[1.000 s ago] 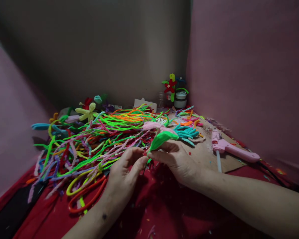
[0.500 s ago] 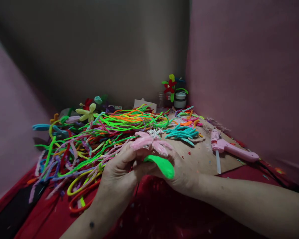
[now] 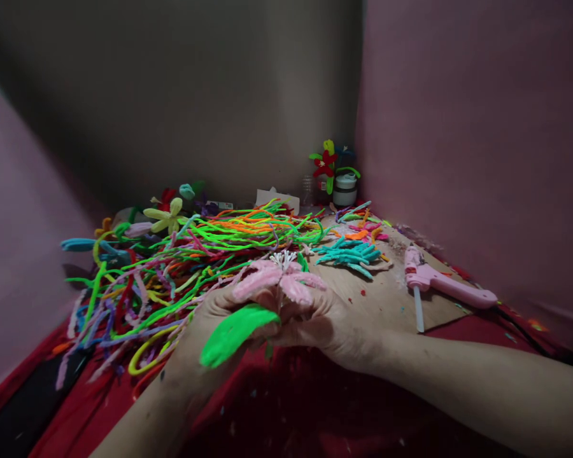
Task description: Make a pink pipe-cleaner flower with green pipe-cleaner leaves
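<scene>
A pink pipe-cleaner flower (image 3: 260, 278) with white stamens (image 3: 283, 259) stands upright between my two hands. My left hand (image 3: 210, 324) is closed at the flower's base from the left, and my right hand (image 3: 327, 321) pinches just below the petals from the right. A bright green leaf (image 3: 239, 334) sticks out toward me over my left hand. Another bit of green (image 3: 303, 262) shows behind the petals. The fingertips and most of the stem are hidden under the flower.
A large heap of coloured pipe cleaners (image 3: 248, 229) spreads over the left and middle. Short teal pieces (image 3: 351, 254) lie on a cardboard sheet (image 3: 386, 299). A pink glue gun (image 3: 451, 289) rests at right. Finished flowers (image 3: 325, 164) stand at the back beside a lidded jar (image 3: 346, 189).
The flower has turned in my hands and shifted slightly left. Its green leaf swung from over my right hand to over my left. A second green part now shows behind the petals.
</scene>
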Motion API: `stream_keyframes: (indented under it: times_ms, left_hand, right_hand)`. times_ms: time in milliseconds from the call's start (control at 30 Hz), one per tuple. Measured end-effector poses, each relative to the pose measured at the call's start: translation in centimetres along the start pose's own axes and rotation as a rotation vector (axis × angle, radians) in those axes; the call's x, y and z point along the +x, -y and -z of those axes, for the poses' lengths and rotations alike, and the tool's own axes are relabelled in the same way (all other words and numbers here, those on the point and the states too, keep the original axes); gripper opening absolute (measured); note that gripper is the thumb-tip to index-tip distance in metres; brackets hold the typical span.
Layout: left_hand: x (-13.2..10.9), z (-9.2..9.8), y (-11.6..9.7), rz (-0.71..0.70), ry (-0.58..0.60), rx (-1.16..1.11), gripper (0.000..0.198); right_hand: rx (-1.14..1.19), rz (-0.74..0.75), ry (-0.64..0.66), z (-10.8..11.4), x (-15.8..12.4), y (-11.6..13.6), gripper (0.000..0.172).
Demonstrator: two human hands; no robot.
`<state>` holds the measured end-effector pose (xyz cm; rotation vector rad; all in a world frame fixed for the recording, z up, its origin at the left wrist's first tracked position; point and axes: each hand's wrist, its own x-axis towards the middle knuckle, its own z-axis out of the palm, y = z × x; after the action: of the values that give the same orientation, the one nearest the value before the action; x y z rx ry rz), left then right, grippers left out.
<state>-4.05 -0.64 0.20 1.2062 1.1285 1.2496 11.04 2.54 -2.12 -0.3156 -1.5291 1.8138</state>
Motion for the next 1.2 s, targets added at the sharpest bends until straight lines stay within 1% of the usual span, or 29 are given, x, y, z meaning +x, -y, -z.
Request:
stream_keyframes:
  times_ms: [67, 133, 200, 333, 433, 533, 633, 733, 833, 933, 1000, 1067, 1133, 1200]
  left_hand:
    - [0.1, -0.2, -0.2, 0.017, 0.042, -0.113, 0.032]
    - [0.2, -0.4, -0.3, 0.036, 0.063, -0.171, 0.036]
    - [0.2, -0.5, -0.5, 0.041, 0.068, -0.167, 0.036]
    - [0.4, -0.2, -0.5, 0.009, 0.083, -0.154, 0.033]
    - [0.5, 0.1, -0.2, -0.021, 0.076, -0.124, 0.039]
    - [0.6, 0.2, -0.1, -0.089, 0.038, -0.072, 0.037]
    - [0.4, -0.1, 0.0, -0.136, -0.014, 0.05, 0.029]
    - [0.2, -0.6, 0.2, -0.137, -0.037, 0.239, 0.025]
    - [-0.1, -1.2, 0.7, -0.159, -0.032, 0.454, 0.017]
    - [-0.3, -1.5, 1.6, -0.279, -0.075, 0.674, 0.012]
    - [-0.4, -1.6, 2.0, -0.362, -0.111, 0.755, 0.012]
    - [-0.4, -1.6, 2.1, -0.367, -0.129, 0.752, 0.012]
    - [-0.3, -1.7, 1.9, -0.301, -0.125, 0.673, 0.015]
    - [-0.3, -1.8, 1.5, -0.203, -0.106, 0.555, 0.019]
  right_hand:
    - [-0.057, 0.023, -0.008, 0.1, 0.0, 0.2, 0.017]
    - [-0.106, 0.048, -0.027, 0.2, 0.2, 0.2, 0.017]
    - [-0.117, 0.066, -0.046, 0.3, 0.3, 0.0, 0.015]
    - [-0.076, 0.062, -0.064, 0.3, 0.5, -0.5, 0.015]
    - [-0.108, 0.103, -0.064, 0.3, 0.4, -0.2, 0.014]
    - [-0.13, 0.113, -0.111, 0.4, 0.3, 0.7, 0.011]
    - [-0.074, 0.094, -0.236, 0.5, 0.4, 1.3, 0.012]
    - [0.0, 0.109, -0.348, 0.9, 0.4, 0.9, 0.014]
    - [0.03, 0.098, -0.38, 1.2, 0.5, 0.2, 0.013]
    - [0.041, 0.101, -0.385, 1.2, 0.5, -0.3, 0.011]
    - [0.043, 0.1, -0.385, 1.1, 0.6, -0.3, 0.012]
    - [0.033, 0.103, -0.372, 1.1, 0.7, -0.3, 0.014]
    - [-0.008, 0.132, -0.359, 1.1, 0.8, -0.2, 0.016]
    - [-0.062, 0.163, -0.329, 1.1, 0.8, -0.1, 0.017]
